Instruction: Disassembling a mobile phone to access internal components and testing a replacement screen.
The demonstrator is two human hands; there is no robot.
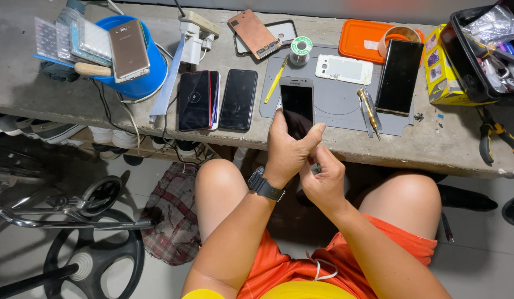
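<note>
My left hand [287, 149] grips the lower end of a silver smartphone [296, 99] with a dark screen, held upright over the front edge of the grey work mat [337, 105]. A black watch sits on that wrist. My right hand [323, 180] is curled just below the left, fingers closed at the phone's bottom edge; what it pinches is hidden. A white phone back cover [344, 68] and a brass-handled screwdriver [369, 108] lie on the mat.
Two dark phones [197, 100] [239, 99] lie left of the mat, a large black phone [399, 76] right. Solder spool [300, 49], yellow tool [276, 80], orange tray [361, 39], blue tub [136, 75], yellow box [442, 69], pliers [497, 138]. Wheeled frame [74, 221] on floor.
</note>
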